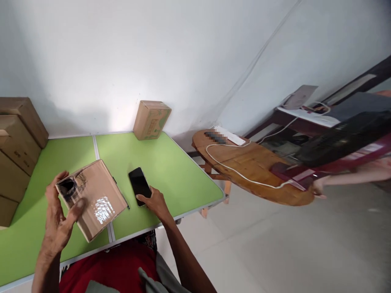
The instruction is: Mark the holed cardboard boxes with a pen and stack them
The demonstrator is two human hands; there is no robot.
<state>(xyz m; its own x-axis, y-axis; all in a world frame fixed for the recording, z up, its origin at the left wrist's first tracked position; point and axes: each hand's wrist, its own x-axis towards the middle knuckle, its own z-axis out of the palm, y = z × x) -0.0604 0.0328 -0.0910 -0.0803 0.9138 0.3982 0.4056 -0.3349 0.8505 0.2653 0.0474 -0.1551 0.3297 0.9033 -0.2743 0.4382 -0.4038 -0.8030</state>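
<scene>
My left hand [59,215] grips a cardboard box [94,183] by its left side, thumb on top and fingers around the far edge. The box is tilted; a dark hole with black scribbles shows near its corner, and shiny clear tape covers part of its face. A dark pen-like tip pokes out along the box's right edge. In my right hand [155,201] is a smartphone [139,182] with a dark screen, held at its lower end with the thumb over the front. Whether the phone touches the table is hard to tell.
The green folding table [180,179] stands against a white wall. Stacked cartons [18,150] rise at the left, and a small printed carton [151,120] sits at the back. To the right are a wooden table [238,160] with a white cable [232,165] and another person's arm [351,177].
</scene>
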